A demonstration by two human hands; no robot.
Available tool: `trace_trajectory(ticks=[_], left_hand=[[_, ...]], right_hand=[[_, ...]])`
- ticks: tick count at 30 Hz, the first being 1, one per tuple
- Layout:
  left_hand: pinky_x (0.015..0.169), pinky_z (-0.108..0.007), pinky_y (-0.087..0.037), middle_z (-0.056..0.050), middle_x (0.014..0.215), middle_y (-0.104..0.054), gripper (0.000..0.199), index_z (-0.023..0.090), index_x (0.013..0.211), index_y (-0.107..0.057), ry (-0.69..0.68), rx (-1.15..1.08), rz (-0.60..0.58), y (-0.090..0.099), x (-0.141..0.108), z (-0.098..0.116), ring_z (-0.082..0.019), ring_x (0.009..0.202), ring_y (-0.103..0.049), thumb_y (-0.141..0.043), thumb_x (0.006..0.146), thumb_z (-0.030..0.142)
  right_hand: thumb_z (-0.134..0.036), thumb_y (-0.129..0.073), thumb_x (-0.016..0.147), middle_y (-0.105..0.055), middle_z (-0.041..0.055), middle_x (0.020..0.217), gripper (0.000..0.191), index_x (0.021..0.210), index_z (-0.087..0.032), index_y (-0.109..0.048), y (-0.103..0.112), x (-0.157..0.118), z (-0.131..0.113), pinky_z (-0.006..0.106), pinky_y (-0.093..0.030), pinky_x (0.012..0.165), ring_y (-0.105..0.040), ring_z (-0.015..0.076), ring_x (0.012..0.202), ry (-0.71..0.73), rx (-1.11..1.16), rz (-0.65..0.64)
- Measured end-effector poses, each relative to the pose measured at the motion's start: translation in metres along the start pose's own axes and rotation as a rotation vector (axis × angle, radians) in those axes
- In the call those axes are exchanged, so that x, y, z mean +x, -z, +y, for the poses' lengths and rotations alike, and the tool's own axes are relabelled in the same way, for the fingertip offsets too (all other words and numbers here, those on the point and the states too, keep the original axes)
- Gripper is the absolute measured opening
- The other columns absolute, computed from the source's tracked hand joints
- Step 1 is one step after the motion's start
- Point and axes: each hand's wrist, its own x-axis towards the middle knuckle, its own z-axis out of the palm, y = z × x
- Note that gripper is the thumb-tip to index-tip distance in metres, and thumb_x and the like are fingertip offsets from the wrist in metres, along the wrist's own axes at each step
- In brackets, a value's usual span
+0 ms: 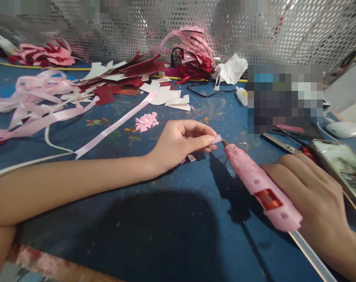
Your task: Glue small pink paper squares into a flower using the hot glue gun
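My left hand (185, 143) pinches a small piece of pink ribbon (216, 139) between thumb and forefinger. The brown nozzle of a pink hot glue gun (264, 188) meets that piece at its right end. My right hand (310, 196) is wrapped round the glue gun's handle, its fingers partly hidden behind the body. From the gun's rear sticks a translucent glue stick (311, 256). Two small pink scraps (191, 158) lie on the table just below my left hand. Beyond it sits a little heap of cut pink ribbon pieces (146, 122).
A long pink ribbon strip (116, 124) and a tangle of ribbon (43, 94) lie at left, with a white cord (49, 137). Dark red and white sheets (131, 72) are piled behind. Scissors (280, 143), a phone (342, 168) and a white mouse (344, 129) lie at right. A perforated metal panel (142, 27) stands behind.
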Motion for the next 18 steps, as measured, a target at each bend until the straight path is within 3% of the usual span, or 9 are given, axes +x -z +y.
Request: trace_trajectory(ticks=[3, 6, 8, 10, 14, 18], left_hand=[[0.048, -0.016, -0.052, -0.001, 0.071, -0.073, 0.004, 0.016, 0.078, -0.07, -0.015, 0.014, 0.001, 0.0, -0.003, 0.001, -0.014, 0.065, -0.07, -0.067, 0.076, 0.019], [0.053, -0.017, -0.055, 0.0, 0.068, -0.072, 0.001, 0.016, 0.074, -0.069, -0.068, -0.056, -0.016, -0.004, -0.01, 0.003, -0.013, 0.063, -0.07, -0.069, 0.073, 0.015], [0.058, -0.017, -0.057, 0.001, 0.066, -0.071, 0.003, 0.015, 0.072, -0.069, -0.06, -0.121, -0.055, -0.007, -0.018, 0.005, -0.011, 0.061, -0.069, -0.069, 0.072, 0.012], [0.055, -0.014, -0.056, 0.001, 0.062, -0.07, 0.003, 0.014, 0.072, -0.068, 0.019, -0.157, -0.111, -0.011, -0.025, 0.009, -0.009, 0.056, -0.068, -0.068, 0.073, 0.011], [0.052, -0.011, -0.054, 0.001, 0.059, -0.07, 0.003, 0.012, 0.072, -0.066, 0.168, -0.202, -0.231, -0.017, -0.036, 0.013, -0.007, 0.051, -0.065, -0.068, 0.074, 0.009], [0.055, -0.01, -0.054, 0.001, 0.06, -0.07, 0.006, 0.011, 0.072, -0.065, 0.212, -0.235, -0.302, -0.019, -0.037, 0.011, -0.006, 0.054, -0.066, -0.067, 0.073, 0.006]], right_hand=[[-0.028, -0.037, 0.094, -0.048, 0.0043, 0.068, 0.027, 0.076, -0.019, -0.054, -0.004, 0.001, 0.004, 0.032, -0.032, 0.059, -0.042, 0.0194, 0.067, -0.063, -0.187, -0.086], [-0.038, -0.042, 0.089, -0.057, 0.0108, 0.085, 0.028, 0.093, -0.015, -0.057, -0.008, 0.001, 0.01, 0.037, -0.038, 0.066, -0.048, 0.0255, 0.08, -0.139, -0.254, -0.136], [-0.037, -0.049, 0.082, -0.057, 0.0147, 0.103, 0.038, 0.11, -0.012, -0.054, -0.008, 0.002, 0.012, 0.043, -0.042, 0.076, -0.05, 0.0294, 0.093, -0.188, -0.123, -0.116], [-0.026, -0.052, 0.076, -0.054, 0.0145, 0.113, 0.045, 0.12, -0.014, -0.05, -0.005, 0.004, 0.012, 0.046, -0.043, 0.085, -0.051, 0.0305, 0.103, -0.199, 0.085, -0.049], [-0.01, -0.053, 0.076, -0.058, 0.0083, 0.1, 0.036, 0.11, -0.023, -0.056, 0.001, 0.007, 0.0, 0.042, -0.046, 0.081, -0.056, 0.0246, 0.096, -0.126, 0.342, 0.114], [-0.013, -0.059, 0.083, -0.064, 0.0058, 0.092, 0.021, 0.103, -0.021, -0.059, 0.0, 0.008, -0.012, 0.036, -0.048, 0.079, -0.058, 0.0195, 0.091, -0.07, 0.484, -0.045]])
